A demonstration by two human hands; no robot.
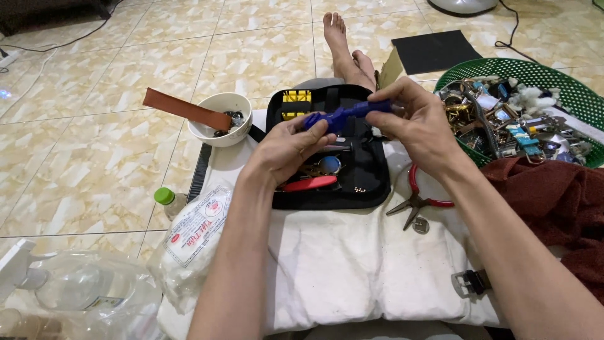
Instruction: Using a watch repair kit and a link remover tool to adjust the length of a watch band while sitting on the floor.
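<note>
Above black tool case point(371, 182), blue tool point(343, 115) between both hands

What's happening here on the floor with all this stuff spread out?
A person sitting on a tiled floor holds a blue tool in both hands, left hand and right hand, above an open black tool case lying on a white cushion. Red-handled pliers lie beside the case; a green basket of watch parts sits at the right.

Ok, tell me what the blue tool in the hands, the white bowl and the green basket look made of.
Blue two-handled tool: likely moulded plastic, uniform matte colour. Round white bowl: probably glazed ceramic, smooth with soft sheen. Green perforated basket: plastic, moulded mesh holes.
</note>
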